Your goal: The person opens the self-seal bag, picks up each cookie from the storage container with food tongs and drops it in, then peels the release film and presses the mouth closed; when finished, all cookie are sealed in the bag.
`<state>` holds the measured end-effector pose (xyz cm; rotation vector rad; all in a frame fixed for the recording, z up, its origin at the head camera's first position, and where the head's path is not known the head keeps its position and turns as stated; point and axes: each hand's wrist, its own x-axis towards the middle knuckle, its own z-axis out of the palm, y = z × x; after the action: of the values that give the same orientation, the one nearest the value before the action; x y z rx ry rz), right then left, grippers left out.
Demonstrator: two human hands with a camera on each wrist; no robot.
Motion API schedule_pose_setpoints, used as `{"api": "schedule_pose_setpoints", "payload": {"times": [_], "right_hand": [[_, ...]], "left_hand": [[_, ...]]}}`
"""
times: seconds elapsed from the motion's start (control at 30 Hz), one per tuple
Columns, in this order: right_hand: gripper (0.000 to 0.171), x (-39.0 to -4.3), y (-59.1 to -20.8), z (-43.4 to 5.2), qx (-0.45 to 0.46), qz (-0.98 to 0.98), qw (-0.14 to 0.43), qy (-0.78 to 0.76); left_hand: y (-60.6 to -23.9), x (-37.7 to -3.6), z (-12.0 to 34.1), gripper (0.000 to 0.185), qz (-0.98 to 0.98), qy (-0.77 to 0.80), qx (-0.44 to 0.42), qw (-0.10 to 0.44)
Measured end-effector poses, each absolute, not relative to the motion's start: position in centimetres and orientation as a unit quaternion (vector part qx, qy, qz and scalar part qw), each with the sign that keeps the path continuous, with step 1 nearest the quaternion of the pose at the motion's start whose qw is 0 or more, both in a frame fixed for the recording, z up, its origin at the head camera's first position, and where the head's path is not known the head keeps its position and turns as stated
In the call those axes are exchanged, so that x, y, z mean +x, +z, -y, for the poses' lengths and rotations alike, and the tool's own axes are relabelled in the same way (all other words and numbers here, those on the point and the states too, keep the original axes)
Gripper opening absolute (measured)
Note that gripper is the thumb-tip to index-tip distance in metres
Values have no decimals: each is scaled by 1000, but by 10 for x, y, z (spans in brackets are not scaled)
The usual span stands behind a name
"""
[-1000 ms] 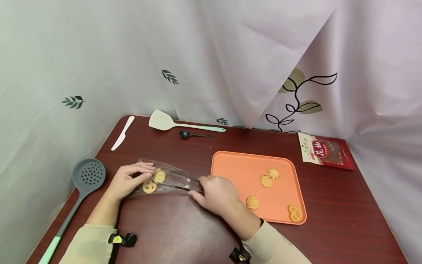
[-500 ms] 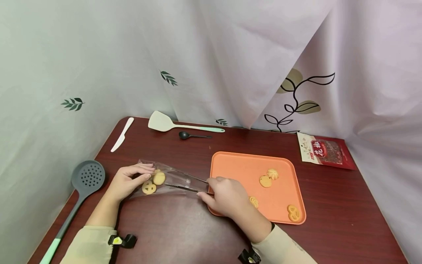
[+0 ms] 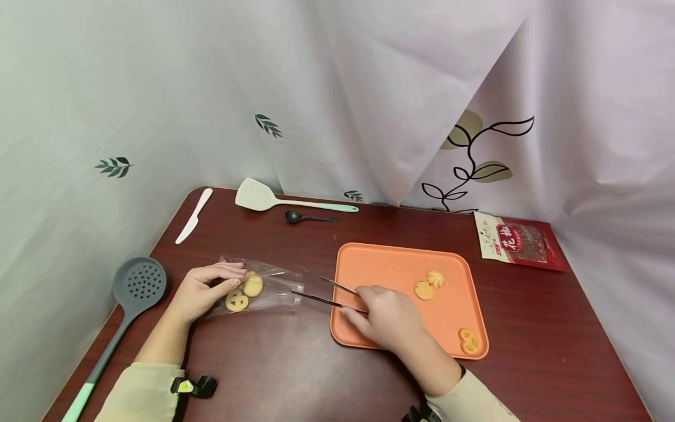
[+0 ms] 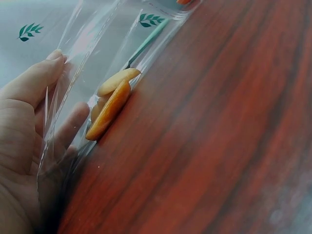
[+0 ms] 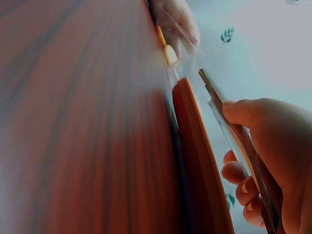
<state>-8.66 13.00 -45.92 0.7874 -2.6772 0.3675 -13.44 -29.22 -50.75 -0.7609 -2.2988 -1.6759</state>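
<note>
My left hand (image 3: pixel 203 293) pinches the closed end of a clear plastic bag (image 3: pixel 276 287) between thumb and fingers, over the table. Inside the bag lie a pretzel-shaped cookie (image 3: pixel 237 300) and a round cookie (image 3: pixel 253 286), with part of another behind. My right hand (image 3: pixel 392 316) holds metal tongs (image 3: pixel 323 300) above the left edge of an orange tray (image 3: pixel 411 249). The tong tips are apart with nothing between them, close to the bag's mouth. On the tray are a round cookie (image 3: pixel 423 290), a swirled cookie (image 3: pixel 435 278) and a pretzel-shaped cookie (image 3: pixel 469 342).
A grey slotted skimmer (image 3: pixel 139 284) lies along the left edge, near a white knife (image 3: pixel 194 217). Toward the back are a white spatula (image 3: pixel 256 196) and a small black spoon (image 3: pixel 295 217). A red spice packet (image 3: pixel 522 241) lies at the back right, before a curtain (image 3: pixel 343 105).
My right hand has drawn the tongs rightward out of the bag toward the tray, now covering the swirled cookie at the tray's front. My left hand keeps its hold on the bag.
</note>
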Motion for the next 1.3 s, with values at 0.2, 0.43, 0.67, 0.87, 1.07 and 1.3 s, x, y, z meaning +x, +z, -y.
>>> {"api": "schedule_pose_setpoints", "payload": {"times": [0.2,0.43,0.67,0.87,1.07,1.3], "right_hand": [[39,-82,-462,-161,238,947,168,136],[37,-85,-463,-196,178,960,162,142],[35,-88,-458,-242,145,960,197,136],[36,-84,-455,-287,91,974,161,133],[34,-75,-453,-322,56,982,112,144],[41,-69,-450,-356,33,983,87,157]], "left_hand": [[-507,-134,291,28,772,-569,-265,98],[-508,-134,291,29,770,-572,-265,96],[-506,-135,287,31,766,-573,-273,101],[-505,-135,287,32,766,-570,-278,105],[-506,-134,290,31,765,-573,-273,105],[-506,-134,291,32,762,-577,-273,106]]}}
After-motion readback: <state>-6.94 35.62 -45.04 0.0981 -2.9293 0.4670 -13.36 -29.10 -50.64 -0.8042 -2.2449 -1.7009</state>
